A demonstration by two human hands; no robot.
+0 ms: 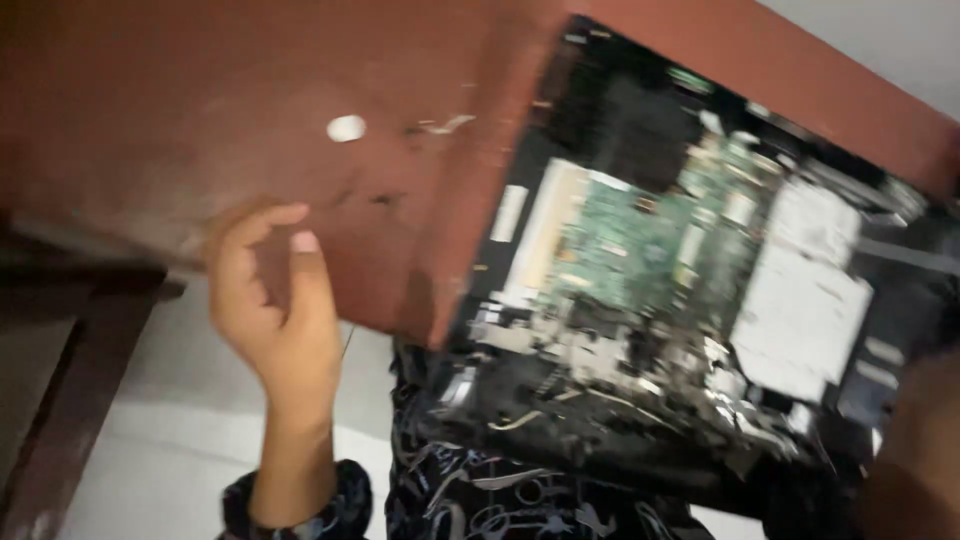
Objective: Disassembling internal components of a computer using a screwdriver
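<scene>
left hand [275,305] raised at the near edge of the scuffed reddish-brown wooden table [200,110], fingers loosely curled, holding nothing. opened black laptop base with bare green circuit board [640,250] lying to the right, overhanging that edge above the lap; likely to slide off if nudged. right hand's state impossible to tell.

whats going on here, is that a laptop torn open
Yes. An opened laptop lies on a reddish-brown table, its cover off and green circuit board exposed. The person's left hand is raised at the table's near edge, fingers curled, holding nothing. The right hand is a blur at the laptop's right edge; its grip cannot be made out.
</scene>
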